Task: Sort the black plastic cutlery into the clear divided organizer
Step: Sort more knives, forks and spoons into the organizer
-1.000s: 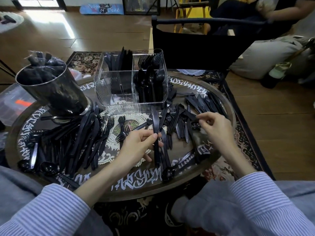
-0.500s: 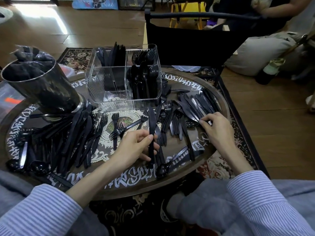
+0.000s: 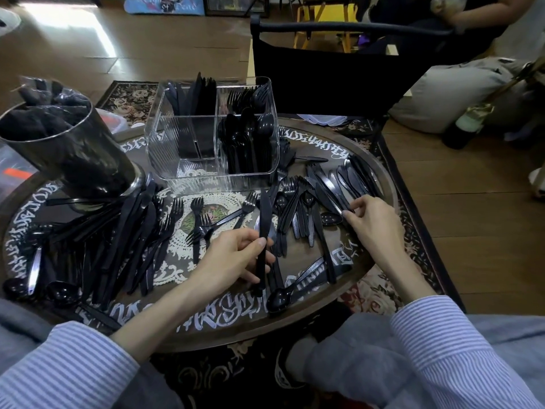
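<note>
Left hand [image 3: 233,261] curled round a black knife [image 3: 263,231], blade pointing away. Right hand [image 3: 374,222] fingers bent, pinching at the loose cutlery pile [image 3: 327,190] beneath it. Beyond both hands, clear organizer [image 3: 212,172], partly filled.

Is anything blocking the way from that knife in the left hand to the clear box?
Nothing visible does. The left hand holds the knife above the loose forks, and the clear organizer stands open-topped just beyond.
</note>
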